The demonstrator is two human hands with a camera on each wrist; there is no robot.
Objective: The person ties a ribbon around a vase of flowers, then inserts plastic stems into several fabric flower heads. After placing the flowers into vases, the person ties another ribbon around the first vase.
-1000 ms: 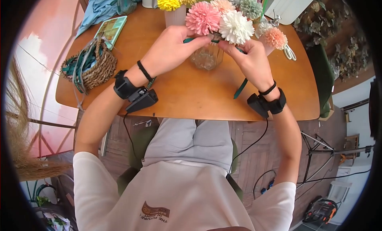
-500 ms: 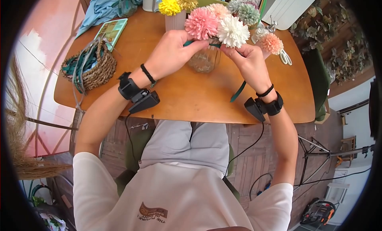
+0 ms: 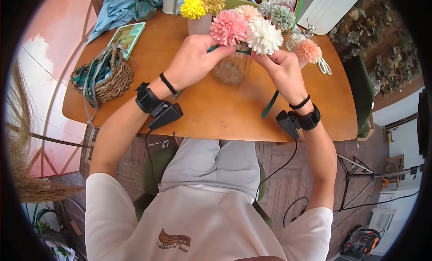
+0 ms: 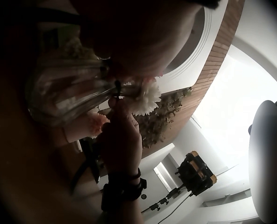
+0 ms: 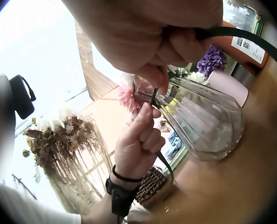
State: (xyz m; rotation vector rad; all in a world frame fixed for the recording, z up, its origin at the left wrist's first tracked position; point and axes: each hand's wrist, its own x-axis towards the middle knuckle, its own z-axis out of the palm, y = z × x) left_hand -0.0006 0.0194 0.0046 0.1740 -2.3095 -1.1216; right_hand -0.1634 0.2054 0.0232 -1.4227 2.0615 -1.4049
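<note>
A clear glass vase (image 3: 231,71) stands on the table, holding a pink flower (image 3: 228,27), a white flower (image 3: 264,37) and a pale peach one. Around its neck runs a dark green ribbon (image 3: 243,51). The left hand (image 3: 194,60) pinches the ribbon at the left of the neck, its fingertips under the pink flower. On the other side the right hand (image 3: 286,72) pinches the ribbon below the white flower, and a loose end (image 3: 270,104) hangs from it. The right wrist view shows the faceted vase (image 5: 206,116) and both hands' fingertips close together at its neck.
A woven basket (image 3: 108,83) with ribbons sits at the table's left, near a green-edged card (image 3: 127,38). Behind the vase are yellow flowers (image 3: 193,7) in a pale pot and a green box. A peach flower (image 3: 308,51) stands at the right.
Over the last second both hands and the flowers have shifted slightly in view, with the hands still pinching the ribbon. The loose ribbon end hangs slightly further left.
</note>
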